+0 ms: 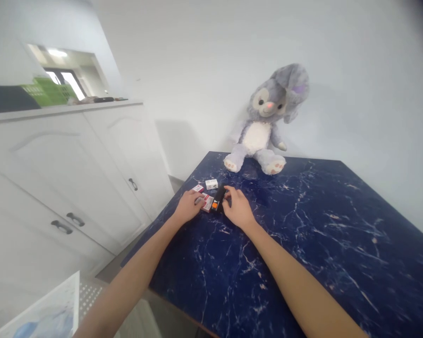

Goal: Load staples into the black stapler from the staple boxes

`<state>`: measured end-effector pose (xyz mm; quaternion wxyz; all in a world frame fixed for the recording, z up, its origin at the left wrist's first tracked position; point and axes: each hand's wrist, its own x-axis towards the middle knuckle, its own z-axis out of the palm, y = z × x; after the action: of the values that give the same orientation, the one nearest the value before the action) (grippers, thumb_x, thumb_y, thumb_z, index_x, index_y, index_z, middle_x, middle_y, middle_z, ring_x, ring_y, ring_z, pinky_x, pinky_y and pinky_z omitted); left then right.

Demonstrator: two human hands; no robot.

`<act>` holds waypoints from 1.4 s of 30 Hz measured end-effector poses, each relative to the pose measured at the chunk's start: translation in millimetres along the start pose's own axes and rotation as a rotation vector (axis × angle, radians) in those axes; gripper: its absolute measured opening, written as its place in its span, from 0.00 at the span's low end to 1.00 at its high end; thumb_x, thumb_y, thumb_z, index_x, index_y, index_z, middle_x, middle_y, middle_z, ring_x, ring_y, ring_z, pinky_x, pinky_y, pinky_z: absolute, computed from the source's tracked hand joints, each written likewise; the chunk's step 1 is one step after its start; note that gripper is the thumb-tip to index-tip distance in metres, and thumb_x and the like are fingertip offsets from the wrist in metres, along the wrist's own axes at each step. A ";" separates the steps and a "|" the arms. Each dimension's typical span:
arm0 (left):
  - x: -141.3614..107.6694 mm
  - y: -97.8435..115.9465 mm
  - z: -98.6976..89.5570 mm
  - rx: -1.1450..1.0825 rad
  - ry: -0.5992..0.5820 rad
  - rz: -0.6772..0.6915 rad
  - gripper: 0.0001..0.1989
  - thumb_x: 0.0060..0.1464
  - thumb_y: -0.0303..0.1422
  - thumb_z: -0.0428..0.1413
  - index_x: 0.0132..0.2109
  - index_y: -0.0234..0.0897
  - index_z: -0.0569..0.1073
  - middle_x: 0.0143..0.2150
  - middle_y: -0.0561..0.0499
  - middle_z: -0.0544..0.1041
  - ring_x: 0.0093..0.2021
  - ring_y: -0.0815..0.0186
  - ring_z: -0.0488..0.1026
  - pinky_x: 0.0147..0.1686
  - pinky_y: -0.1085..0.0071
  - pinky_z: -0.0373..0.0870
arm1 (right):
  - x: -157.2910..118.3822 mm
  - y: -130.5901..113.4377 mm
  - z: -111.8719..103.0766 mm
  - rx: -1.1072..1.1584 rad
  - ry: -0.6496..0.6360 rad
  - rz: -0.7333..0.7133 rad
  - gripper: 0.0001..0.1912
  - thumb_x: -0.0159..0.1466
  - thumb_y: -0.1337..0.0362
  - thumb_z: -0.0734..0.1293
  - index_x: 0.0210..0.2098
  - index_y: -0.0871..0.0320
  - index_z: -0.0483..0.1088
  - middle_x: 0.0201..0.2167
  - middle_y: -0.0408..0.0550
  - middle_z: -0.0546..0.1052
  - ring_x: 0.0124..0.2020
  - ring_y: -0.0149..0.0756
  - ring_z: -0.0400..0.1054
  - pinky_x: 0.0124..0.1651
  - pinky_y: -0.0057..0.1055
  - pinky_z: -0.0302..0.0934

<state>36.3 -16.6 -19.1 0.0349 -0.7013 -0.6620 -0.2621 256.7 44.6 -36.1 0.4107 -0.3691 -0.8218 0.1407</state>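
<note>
Where the left hand and right hand nearly meet, a black box lies between

With its orange patch at the near end, the black box sits on the blue counter, its long axis running near to far and leaning slightly right. The right hand is nearer, bent against the box's right side; whether it grips I can't tell. The left hand curls over red-and-white boxes just to the left, its hold equally unclear.

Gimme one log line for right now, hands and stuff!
left hand: touching red-and-white box; right hand: touching black item with orange patch; white box: on blue table; plush toy: seated at back
</note>
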 end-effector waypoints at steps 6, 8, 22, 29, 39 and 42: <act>-3.7 3.4 -2.0 0.003 -0.043 0.040 0.19 0.55 0.44 0.61 0.53 0.45 0.78 0.58 0.46 0.75 0.65 0.47 0.61 0.64 0.49 0.58 | -0.5 -3.2 -1.1 -0.063 0.004 -0.074 0.24 0.62 0.71 0.61 0.58 0.61 0.66 0.46 0.54 0.77 0.47 0.48 0.66 0.54 0.45 0.65; -4.8 2.0 -6.3 0.002 -0.138 0.093 0.24 0.50 0.43 0.64 0.55 0.46 0.77 0.60 0.45 0.73 0.66 0.45 0.59 0.65 0.48 0.56 | 0.5 -2.2 -1.1 -0.074 0.015 -0.066 0.25 0.62 0.71 0.61 0.58 0.62 0.66 0.46 0.55 0.77 0.48 0.48 0.66 0.54 0.45 0.65; -3.8 -10.1 -2.6 -0.053 -0.114 0.167 0.15 0.62 0.34 0.53 0.54 0.44 0.77 0.59 0.43 0.74 0.61 0.53 0.69 0.63 0.55 0.63 | -0.1 -2.1 0.5 -0.088 0.021 -0.025 0.27 0.62 0.69 0.61 0.61 0.62 0.63 0.43 0.55 0.78 0.48 0.53 0.65 0.52 0.49 0.66; -1.5 -6.1 -9.9 -0.033 -0.052 0.125 0.16 0.65 0.31 0.50 0.52 0.45 0.80 0.57 0.47 0.77 0.59 0.56 0.70 0.61 0.55 0.63 | -1.6 -3.4 0.0 -0.086 0.084 -0.069 0.24 0.64 0.69 0.59 0.60 0.60 0.65 0.47 0.56 0.76 0.49 0.51 0.66 0.55 0.50 0.65; 0.5 2.0 -19.2 -0.135 0.208 0.104 0.14 0.66 0.34 0.51 0.50 0.46 0.80 0.60 0.48 0.75 0.60 0.58 0.69 0.62 0.55 0.65 | -4.6 -23.2 -8.1 -0.119 0.052 -0.339 0.24 0.69 0.67 0.59 0.64 0.55 0.63 0.61 0.55 0.68 0.61 0.51 0.60 0.64 0.53 0.57; -0.4 8.7 -21.3 -0.165 0.237 0.120 0.14 0.66 0.35 0.51 0.51 0.46 0.80 0.58 0.49 0.76 0.58 0.59 0.70 0.61 0.55 0.66 | -3.9 -23.1 -8.2 -0.122 0.043 -0.354 0.22 0.70 0.64 0.60 0.63 0.54 0.64 0.62 0.55 0.68 0.62 0.51 0.60 0.64 0.54 0.57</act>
<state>37.7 -26.5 1.7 0.0707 -0.7042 -0.5866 -0.3938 253.3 25.2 -20.9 0.4234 -0.2461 -0.8718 0.0084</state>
